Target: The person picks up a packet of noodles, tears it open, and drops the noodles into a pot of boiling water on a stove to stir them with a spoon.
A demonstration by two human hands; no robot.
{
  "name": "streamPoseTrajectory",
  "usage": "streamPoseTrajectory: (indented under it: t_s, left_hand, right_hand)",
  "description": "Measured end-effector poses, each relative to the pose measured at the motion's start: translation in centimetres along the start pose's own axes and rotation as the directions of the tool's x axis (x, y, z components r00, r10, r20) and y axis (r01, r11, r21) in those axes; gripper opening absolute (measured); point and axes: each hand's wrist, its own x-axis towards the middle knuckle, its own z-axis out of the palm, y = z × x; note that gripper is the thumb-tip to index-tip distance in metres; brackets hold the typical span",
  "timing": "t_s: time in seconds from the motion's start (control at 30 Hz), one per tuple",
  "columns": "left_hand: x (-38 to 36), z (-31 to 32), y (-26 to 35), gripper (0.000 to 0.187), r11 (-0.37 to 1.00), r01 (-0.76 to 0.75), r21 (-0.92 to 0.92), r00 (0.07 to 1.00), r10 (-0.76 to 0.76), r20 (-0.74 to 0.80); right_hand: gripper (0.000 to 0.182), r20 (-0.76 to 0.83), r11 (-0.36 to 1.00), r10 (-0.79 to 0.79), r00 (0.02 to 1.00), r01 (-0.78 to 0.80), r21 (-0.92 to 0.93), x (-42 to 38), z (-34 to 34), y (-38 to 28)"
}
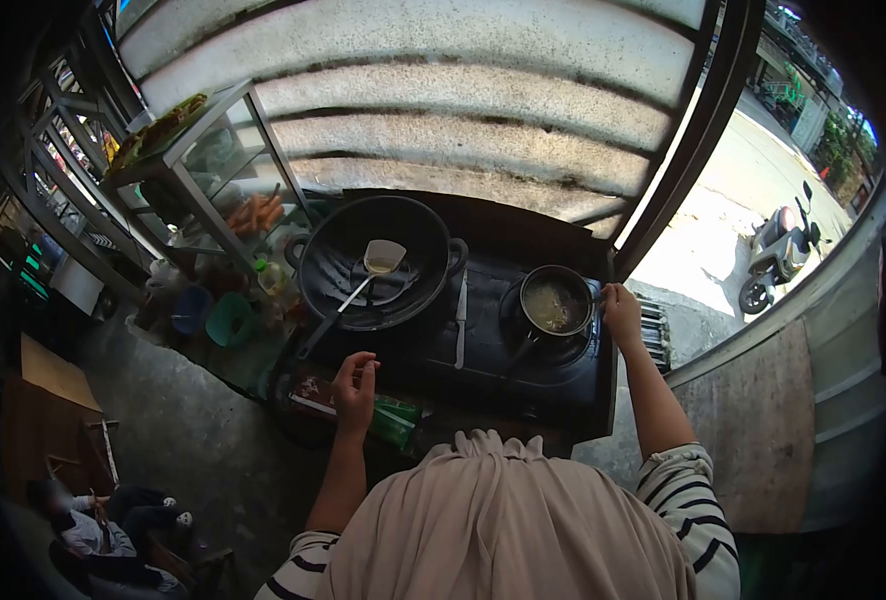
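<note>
My left hand (355, 390) is raised in front of the stove, fingers loosely bent and apart, with nothing in it. Near it lies the dark handle of a spatula (348, 300), whose pale wide blade rests inside a large black wok (403, 215). On the right burner sits a small dark saucepan (555, 335) holding cloudy liquid with pale bits. My right hand (620, 312) is at the saucepan's right side, fingers curled closed near its rim; what they grip is hidden. Between wok and saucepan a knife (461, 318) lies on the black stove top (443, 350).
A glass display case (213, 170) stands left of the wok. Below it are a green bowl (230, 320), a blue bowl (192, 309) and a bottle (271, 275). A person (103, 530) sits at lower left. A scooter (785, 255) is parked outside.
</note>
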Motion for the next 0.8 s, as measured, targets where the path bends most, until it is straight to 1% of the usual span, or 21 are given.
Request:
streamPoseTrajectory:
  t_s: [0.03,0.1,0.13,0.2,0.23,0.3,0.33,0.4,0.43,0.5,0.53,0.6,0.63,0.7,0.8]
  left_hand:
    - [0.0,0.0,0.0,0.012,1.000,0.019,0.000,1.000,-0.019,-0.001]
    - [-0.1,0.0,-0.1,0.012,1.000,0.021,0.003,1.000,-0.021,-0.006]
    - [-0.1,0.0,-0.2,0.012,1.000,0.022,0.007,1.000,-0.022,-0.011]
    - [-0.1,0.1,-0.5,0.012,1.000,0.009,0.005,1.000,-0.009,-0.013]
    - [-0.1,0.2,-0.6,0.012,1.000,-0.005,0.004,1.000,0.005,-0.014]
    - [0.0,0.3,-0.4,0.012,1.000,-0.003,0.000,1.000,0.003,-0.015]
    - [0.0,0.4,-0.4,0.012,1.000,0.001,-0.003,1.000,-0.001,-0.017]
    - [0.1,0.5,-0.4,0.012,1.000,-0.005,-0.006,1.000,0.005,-0.014]
    - [0.1,0.6,-0.3,0.012,1.000,-0.010,-0.008,1.000,0.010,-0.012]
    - [0.2,0.7,-0.1,0.012,1.000,-0.014,-0.004,1.000,0.014,-0.006]
    - [0.3,0.8,0.0,0.012,1.000,-0.016,0.000,1.000,0.016,-0.001]
    - [0.3,0.9,0.2,0.011,1.000,-0.016,0.001,1.000,0.016,0.003]
    - [0.3,0.9,0.2,0.011,1.000,-0.015,0.002,1.000,0.015,0.005]
    - [0.4,0.9,0.1,0.011,1.000,-0.021,0.008,1.000,0.021,0.005]
    - [0.5,0.7,-0.1,0.011,1.000,-0.027,0.006,1.000,0.027,0.003]
  right_hand:
    - [0.028,0.000,1.000,0.002,1.000,-0.002,-0.001,0.0,0.1,0.5]
    - [0.028,0.119,0.983,0.137,0.983,-0.150,0.105,0.1,0.1,0.4]
    - [0.028,0.121,0.983,0.136,0.983,-0.149,0.104,0.1,0.1,0.4]
    - [0.027,0.196,0.975,0.115,0.974,-0.148,0.166,-0.1,-0.1,0.5]
    - [0.027,0.195,0.975,0.114,0.974,-0.148,0.165,-0.1,-0.2,0.5]
    - [0.027,0.260,0.955,0.080,0.962,-0.149,0.256,0.2,-0.4,1.6]
    - [0.027,0.258,0.955,0.081,0.963,-0.149,0.255,0.4,-0.5,2.1]
    - [0.029,0.322,0.911,0.063,0.945,-0.187,0.369,0.7,-0.7,3.1]
    - [0.029,0.320,0.911,0.064,0.945,-0.187,0.369,0.8,-0.9,3.5]
    - [0.029,0.383,0.899,0.059,0.922,-0.216,0.381,0.9,-1.3,3.8]
    - [0.029,0.382,0.899,0.060,0.922,-0.216,0.381,1.0,-1.5,3.9]
    - [0.029,0.439,0.863,0.082,0.895,-0.284,0.418,1.1,-1.9,3.7]
    - [0.029,0.438,0.862,0.083,0.895,-0.285,0.419,1.1,-2.1,3.6]
    - [0.028,0.474,0.839,0.123,0.872,-0.346,0.420,1.0,-2.8,2.8]
    - [0.030,0.481,0.863,0.082,0.873,-0.303,0.403,1.2,-3.7,2.0]
